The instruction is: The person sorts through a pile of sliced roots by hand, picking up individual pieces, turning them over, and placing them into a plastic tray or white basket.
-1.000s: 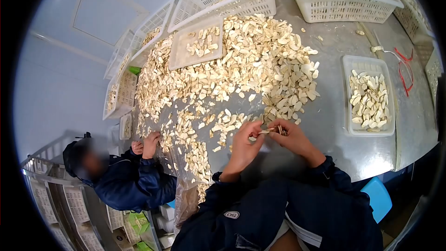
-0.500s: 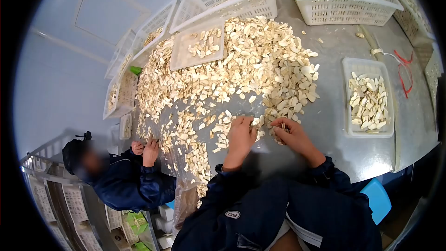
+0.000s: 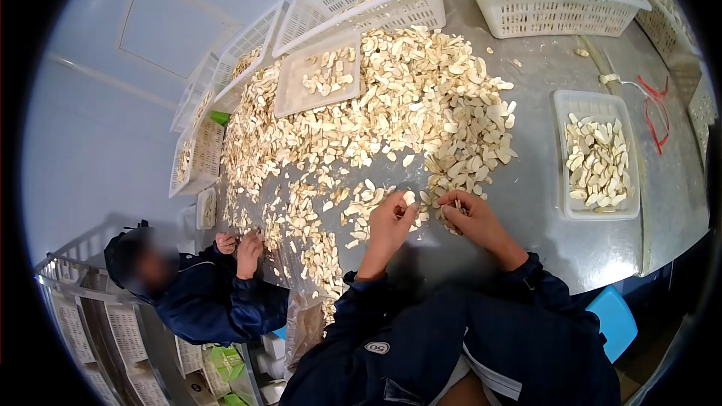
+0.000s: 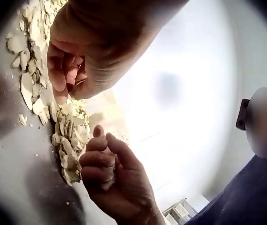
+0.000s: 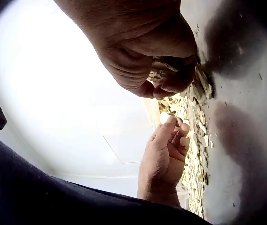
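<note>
My left hand [image 3: 389, 224] pinches a pale dried slice [image 3: 409, 198] between thumb and fingers, close above the loose slices at the near edge of the heap. Just to its right, my right hand [image 3: 475, 219] curls round several slices [image 5: 164, 70], which show between its fingers and palm in the right wrist view. A gap separates the two hands. Beyond them spreads a large heap of pale slices [image 3: 421, 98] on the grey metal table [image 3: 526, 218]. In the left wrist view the curled fingers of the right hand partly hide what it holds.
At right stands a clear plastic tub [image 3: 561, 158] of slices, with a red cord [image 3: 662, 116] beyond it. A shallow tray [image 3: 289, 90] rests on the heap. White slotted baskets [image 3: 556, 16] line the back. Another person [image 3: 218, 293] works at the left edge.
My left hand has drawn away from the right hand toward the left, and a pale slice now shows at its fingertips. The right hand has turned slightly and stays nearly in place.
</note>
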{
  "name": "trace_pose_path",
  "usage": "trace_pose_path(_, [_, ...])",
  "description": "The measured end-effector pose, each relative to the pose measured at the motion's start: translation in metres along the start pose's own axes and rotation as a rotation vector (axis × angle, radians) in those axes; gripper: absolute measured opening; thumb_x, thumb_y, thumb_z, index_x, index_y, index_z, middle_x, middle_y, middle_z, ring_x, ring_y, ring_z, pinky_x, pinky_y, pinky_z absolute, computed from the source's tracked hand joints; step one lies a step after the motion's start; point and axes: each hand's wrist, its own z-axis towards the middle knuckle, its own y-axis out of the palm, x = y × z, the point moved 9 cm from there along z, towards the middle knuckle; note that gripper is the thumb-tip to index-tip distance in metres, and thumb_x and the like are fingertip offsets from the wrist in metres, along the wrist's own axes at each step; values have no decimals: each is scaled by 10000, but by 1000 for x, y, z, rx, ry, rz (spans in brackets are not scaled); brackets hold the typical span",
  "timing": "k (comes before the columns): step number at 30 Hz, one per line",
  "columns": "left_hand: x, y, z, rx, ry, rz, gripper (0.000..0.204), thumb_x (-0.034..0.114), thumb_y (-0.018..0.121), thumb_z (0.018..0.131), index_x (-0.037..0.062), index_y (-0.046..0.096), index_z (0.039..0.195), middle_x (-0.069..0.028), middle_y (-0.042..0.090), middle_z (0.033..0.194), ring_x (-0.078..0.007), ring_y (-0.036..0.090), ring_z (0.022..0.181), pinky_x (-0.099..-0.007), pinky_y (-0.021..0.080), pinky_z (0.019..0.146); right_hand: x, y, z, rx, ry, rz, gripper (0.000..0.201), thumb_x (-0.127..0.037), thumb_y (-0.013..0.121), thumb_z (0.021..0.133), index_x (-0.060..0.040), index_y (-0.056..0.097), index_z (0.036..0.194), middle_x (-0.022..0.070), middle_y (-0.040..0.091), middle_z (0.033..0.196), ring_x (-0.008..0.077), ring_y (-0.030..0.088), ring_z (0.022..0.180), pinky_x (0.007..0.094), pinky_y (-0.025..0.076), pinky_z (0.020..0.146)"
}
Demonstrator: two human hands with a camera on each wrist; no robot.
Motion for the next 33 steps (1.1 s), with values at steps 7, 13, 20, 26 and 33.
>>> trace_pose_path(7, [61, 23, -16, -190, 82, 15, 258, 104, 627, 974, -2, 629, 1209, -50, 621, 845, -96, 594, 773, -256, 483, 682, -3, -1, 1, 24, -74, -59, 194, -178, 689, 932, -35, 664, 1062, -35, 620, 804, 40, 544, 718, 220, 449, 635])
trace_pose_path(13, [98, 35, -29, -227, 188, 125, 311, 64, 606, 940, 20, 620, 1248, -125, 655, 989, -218, 633, 838, -291, 489, 689, -5, -2, 0, 39, -77, -125, 201, -181, 719, 911, -34, 664, 1038, -24, 624, 823, 46, 546, 729, 231, 459, 647])
trace_pose_path(20, [63, 16, -17, -63, 194, 92, 267, 55, 622, 920, 22, 631, 1186, -113, 608, 987, -204, 627, 798, -287, 494, 655, -14, -28, 0, 222, -111, 25, 161, -192, 676, 945, -57, 678, 1034, -31, 611, 798, 38, 538, 711, 216, 444, 621])
trace_pose_path(26, [57, 30, -5, 20, 157, 280, 348, 76, 709, 863, 45, 610, 1196, -120, 587, 1010, -205, 632, 747, -304, 494, 633, -1, -28, 2, 166, 58, 543, 146, -215, 598, 998, -85, 648, 1042, -24, 598, 819, 63, 559, 688, 227, 435, 569])
trace_pose_path(33, [46, 39, 4, 51, 176, 229, 433, 82, 734, 866, 36, 593, 1273, -74, 604, 799, -166, 597, 619, -291, 476, 586, -4, -12, 0, 44, 95, 542, 126, -155, 593, 993, -77, 606, 1090, -5, 598, 882, 82, 549, 675, 241, 432, 560])
